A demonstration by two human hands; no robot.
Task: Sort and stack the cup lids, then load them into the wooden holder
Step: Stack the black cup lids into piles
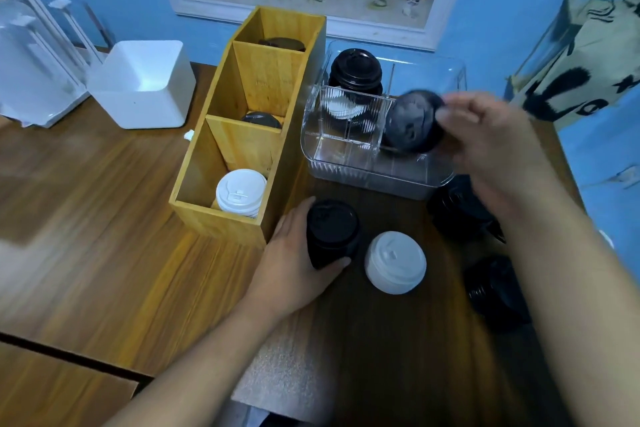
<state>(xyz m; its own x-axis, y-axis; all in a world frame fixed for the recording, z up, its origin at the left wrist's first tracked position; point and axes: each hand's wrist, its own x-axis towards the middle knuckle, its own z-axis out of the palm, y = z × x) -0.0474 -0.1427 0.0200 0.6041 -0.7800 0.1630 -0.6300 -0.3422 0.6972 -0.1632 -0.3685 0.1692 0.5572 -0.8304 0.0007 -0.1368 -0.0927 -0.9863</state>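
My left hand wraps around a stack of black lids standing on the table just right of the wooden holder. My right hand pinches a single black lid, tilted on edge above the clear plastic bin. The holder has three compartments: white lids in the near one, black lids in the middle, dark lids in the far one. A stack of white lids stands beside my left hand. Inside the bin are a black stack and some white lids.
More black lids lie on the table under my right arm, with another black pile near the right edge. A white square container stands at the back left. The wooden table stretches to the left.
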